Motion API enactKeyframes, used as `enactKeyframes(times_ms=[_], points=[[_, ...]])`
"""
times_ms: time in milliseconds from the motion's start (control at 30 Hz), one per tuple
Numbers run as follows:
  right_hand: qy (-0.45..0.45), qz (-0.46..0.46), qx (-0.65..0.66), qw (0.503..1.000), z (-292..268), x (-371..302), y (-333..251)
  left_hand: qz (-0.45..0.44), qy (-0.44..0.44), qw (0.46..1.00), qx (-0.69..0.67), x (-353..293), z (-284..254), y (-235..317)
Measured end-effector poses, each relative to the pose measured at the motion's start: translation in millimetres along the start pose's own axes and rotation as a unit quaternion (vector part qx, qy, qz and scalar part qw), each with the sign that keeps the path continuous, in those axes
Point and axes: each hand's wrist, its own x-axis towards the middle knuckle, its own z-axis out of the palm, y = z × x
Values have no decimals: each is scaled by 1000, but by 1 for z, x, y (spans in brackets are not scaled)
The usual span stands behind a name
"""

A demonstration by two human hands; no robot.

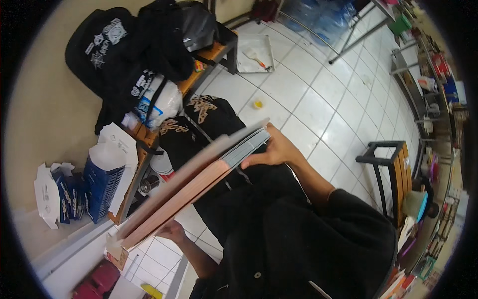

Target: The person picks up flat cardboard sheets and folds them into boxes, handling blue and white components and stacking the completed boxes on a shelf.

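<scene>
Single fisheye view from wearer's head, pitched down over black top (pixel 303 234). Right hand (pixel 275 151) and left hand (pixel 173 231) near; tiled floor (pixel 343 135) reaching far beyond; beige wall (pixel 47 109) along left; straight edges bowing toward outer margin.

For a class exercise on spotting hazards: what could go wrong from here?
1. The flat layered stack shows a dark gap between layers, so they might slide apart if it tilts further.
2. The right hand grips one end while the left hand is near the lower end, so a slip at either could let it drop.
3. A small yellow cup sits on the floor and might get kicked.
</scene>
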Motion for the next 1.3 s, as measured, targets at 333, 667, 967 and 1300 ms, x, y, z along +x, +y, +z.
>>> enactKeyframes(times_ms=[333, 667, 967, 1300], points=[[-29, -20, 51, 998, 4, -2, -22, -18, 110, 994, -9, -7, 52, 27], [-29, -16, 60, 998, 6, 8, -28, 56, 64, 996, -24, -1, 76, 27], [16, 129, 7, 991, 3, 23, 8, -11, 34, 995, 91, 56, 133, 59], [14, 400, -9, 916, 23, 9, 58, -465, -64, 864, 182, 56, 126, 41]])
